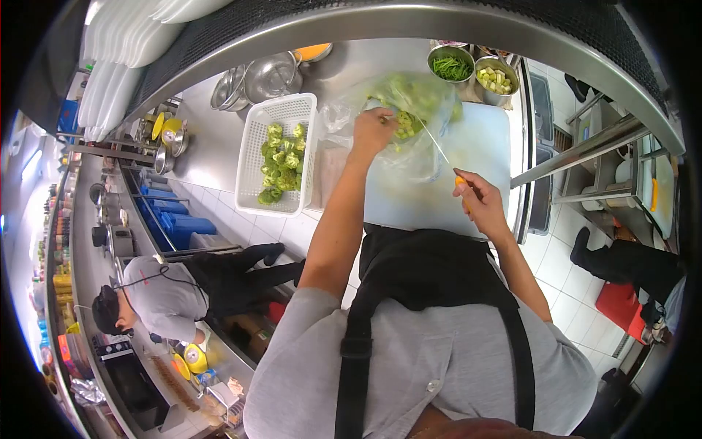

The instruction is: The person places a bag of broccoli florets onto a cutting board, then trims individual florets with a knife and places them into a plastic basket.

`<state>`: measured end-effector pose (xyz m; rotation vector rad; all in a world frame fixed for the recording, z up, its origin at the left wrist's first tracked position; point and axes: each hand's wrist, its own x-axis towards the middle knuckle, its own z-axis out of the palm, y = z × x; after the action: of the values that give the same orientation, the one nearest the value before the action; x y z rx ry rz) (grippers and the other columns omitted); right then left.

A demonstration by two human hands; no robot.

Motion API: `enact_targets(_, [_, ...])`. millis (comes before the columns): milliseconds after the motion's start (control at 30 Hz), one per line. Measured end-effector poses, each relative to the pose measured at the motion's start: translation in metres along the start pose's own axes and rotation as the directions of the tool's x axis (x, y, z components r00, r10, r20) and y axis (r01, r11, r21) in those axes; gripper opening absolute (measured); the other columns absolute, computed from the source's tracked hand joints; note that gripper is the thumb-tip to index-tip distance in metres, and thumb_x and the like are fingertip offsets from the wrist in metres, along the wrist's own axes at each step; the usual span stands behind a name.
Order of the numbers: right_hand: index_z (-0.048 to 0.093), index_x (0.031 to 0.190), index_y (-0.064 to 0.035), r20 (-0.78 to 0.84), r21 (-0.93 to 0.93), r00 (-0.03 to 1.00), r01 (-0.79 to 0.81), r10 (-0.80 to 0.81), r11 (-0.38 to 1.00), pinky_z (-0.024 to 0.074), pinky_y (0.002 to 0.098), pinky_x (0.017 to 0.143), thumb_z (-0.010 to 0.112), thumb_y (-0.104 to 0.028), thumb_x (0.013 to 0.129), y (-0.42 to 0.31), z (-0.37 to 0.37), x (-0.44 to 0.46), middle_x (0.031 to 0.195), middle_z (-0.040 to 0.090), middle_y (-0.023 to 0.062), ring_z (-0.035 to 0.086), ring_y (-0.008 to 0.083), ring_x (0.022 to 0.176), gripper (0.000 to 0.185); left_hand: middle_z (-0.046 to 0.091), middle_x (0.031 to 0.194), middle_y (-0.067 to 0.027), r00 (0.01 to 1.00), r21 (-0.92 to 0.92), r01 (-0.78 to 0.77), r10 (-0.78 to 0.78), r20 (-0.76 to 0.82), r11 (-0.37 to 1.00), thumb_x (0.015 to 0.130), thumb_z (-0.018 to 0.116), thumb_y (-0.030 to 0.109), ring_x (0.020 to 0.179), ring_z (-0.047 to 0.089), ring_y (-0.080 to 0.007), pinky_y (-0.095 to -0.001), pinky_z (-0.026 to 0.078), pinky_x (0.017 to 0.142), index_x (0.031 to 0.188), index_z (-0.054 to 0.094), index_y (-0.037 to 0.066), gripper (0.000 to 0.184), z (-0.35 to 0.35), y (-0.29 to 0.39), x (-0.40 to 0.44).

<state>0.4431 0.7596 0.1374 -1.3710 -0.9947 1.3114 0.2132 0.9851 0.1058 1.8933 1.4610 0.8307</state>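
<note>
My right hand [481, 201] is closed round the orange handle of a knife [439, 146], its blade pointing up and left with the tip by a broccoli head [406, 126]. My left hand [374, 130] has its fingers curled at the left side of that broccoli, apparently gripping it; the fingertips are partly hidden. Around and behind it, a clear plastic bag [418, 167] with more green broccoli inside spreads over the top of the white cutting board [475, 157]. To the left, cut broccoli florets [281, 164] lie in a white perforated basket [245, 172].
Metal containers of chopped green vegetables [450, 68] and pale diced pieces [495, 80] stand at the back right. Steel bowls [272, 77] sit at the back left. A metal shelf [395, 28] arches overhead. One co-worker [164, 285] is at the left; another person's leg [621, 260] shows at right.
</note>
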Motion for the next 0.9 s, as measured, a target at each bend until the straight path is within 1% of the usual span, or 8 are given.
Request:
enact_targets(67, [0.065,0.135,-0.0031,-0.004,0.012,1.0,0.002,-0.002,1.0,0.0404,0.0214,0.057,0.062,-0.017,0.104,-0.003,0.0,-0.002,0.088,0.066,-0.0006,0.047,0.0038,0.063,0.034,0.075,0.093,-0.0194,0.999,0.228,-0.042,0.037,0.026,0.973,0.081,0.079,0.021,0.083,0.073,-0.0296,-0.038,0.057,0.078,0.103,0.076,0.003,0.029,0.019,-0.009,0.006])
enact_targets(167, [0.065,0.135,-0.0033,-0.016,0.035,1.0,0.015,-0.015,0.999,0.0403,0.0214,0.057,0.062,-0.016,0.104,-0.002,-0.004,-0.005,0.088,0.066,-0.0006,0.046,0.0037,0.063,0.034,0.074,0.094,-0.0204,0.999,0.172,-0.004,-0.005,0.051,0.985,0.08,0.079,0.023,0.085,0.072,-0.034,-0.0411,0.056,0.079,0.099,0.074,0.002,0.029,0.024,-0.005,0.004])
enact_targets(267, [0.065,0.135,-0.0035,-0.021,0.042,1.0,0.007,-0.006,0.999,0.0402,0.0214,0.057,0.063,-0.016,0.104,-0.001,-0.01,-0.007,0.088,0.066,-0.0006,0.046,0.0037,0.063,0.034,0.073,0.086,-0.017,0.994,0.047,-0.051,0.055,-0.092,0.998,0.081,0.08,0.021,0.076,0.07,-0.0284,-0.0381,0.055,0.072,0.097,0.07,-0.001,0.029,0.025,-0.016,0.002])
enact_targets(367, [0.066,0.135,-0.0037,-0.011,0.03,1.0,-0.024,0.024,0.999,0.0404,0.0214,0.058,0.063,-0.017,0.104,-0.001,-0.012,-0.009,0.088,0.066,-0.0006,0.046,0.0036,0.064,0.034,0.07,0.083,-0.0103,0.978,-0.371,0.205,-0.203,0.046,0.906,0.083,0.08,0.013,0.07,0.065,-0.0191,-0.0318,0.051,0.064,0.101,0.064,-0.001,0.028,0.01,-0.016,-0.003])
enact_targets(467, [0.066,0.134,-0.0038,0.025,0.008,0.999,-0.047,0.047,0.999,0.0408,0.0215,0.059,0.064,-0.017,0.103,0.001,-0.011,-0.007,0.087,0.066,-0.0006,0.046,0.0037,0.065,0.033,0.066,0.086,-0.0061,0.96,-0.736,0.228,-0.273,0.061,0.637,0.086,0.075,0.005,0.071,0.06,-0.0124,-0.0255,0.046,0.062,0.106,0.06,0.001,0.026,-0.002,0.009,-0.019])
enact_targets(667, [0.067,0.133,-0.0036,0.075,-0.035,0.996,-0.05,0.052,0.998,0.0414,0.0223,0.06,0.064,-0.014,0.103,0.007,-0.004,-0.002,0.087,0.066,-0.0004,0.046,0.0039,0.066,0.033,0.068,0.104,-0.0151,0.959,-0.865,0.252,-0.232,0.163,0.435,0.092,0.068,-0.003,0.088,0.07,-0.0216,-0.0318,0.058,0.076,0.115,0.055,0.005,0.028,-0.01,0.005,-0.036])
enact_targets(767, [0.067,0.133,-0.0034,0.086,-0.041,0.995,-0.056,0.06,0.998,0.0413,0.0223,0.06,0.064,-0.014,0.103,0.007,-0.002,-0.002,0.088,0.067,-0.0003,0.046,0.0038,0.065,0.033,0.068,0.101,-0.0159,0.925,-0.932,0.305,-0.293,0.241,0.197,0.091,0.068,-0.003,0.093,0.073,-0.0306,-0.0422,0.062,0.087,0.115,0.051,0.004,0.03,-0.017,0.029,-0.047])
enact_targets(900, [0.067,0.133,-0.0035,0.088,-0.064,0.994,-0.064,0.069,0.996,0.0412,0.0221,0.059,0.064,-0.014,0.102,0.007,-0.003,-0.003,0.088,0.067,0.0001,0.047,0.0039,0.065,0.033,0.068,0.106,-0.0182,0.926,-0.937,0.291,-0.303,0.225,0.193,0.094,0.066,0.0,0.099,0.073,-0.0368,-0.0474,0.062,0.093,0.113,0.052,0.002,0.024,-0.017,0.027,-0.051])
